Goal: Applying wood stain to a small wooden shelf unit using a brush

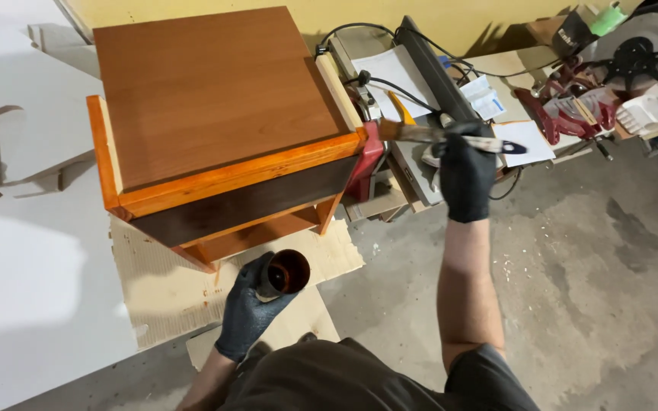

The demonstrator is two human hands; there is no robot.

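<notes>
Showing a wooden nightstand (215, 114) on cardboard (161, 289), which shields the floor. Left hand (249, 308), gloved, fingers wrapped round a small can (283, 272) of dark stain, held low nr the cabinet. Right hand (466, 175) w/ fingers clenched on a brush (428, 135), bristles at the orange edge trim.

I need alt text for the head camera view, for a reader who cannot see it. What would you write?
Seen from above, a person in black gloves holds a paintbrush in the right hand beside a small wooden cabinet with orange-stained edges, and a small open can in the left hand. The cabinet stands on cardboard; power tools lie behind.
</notes>
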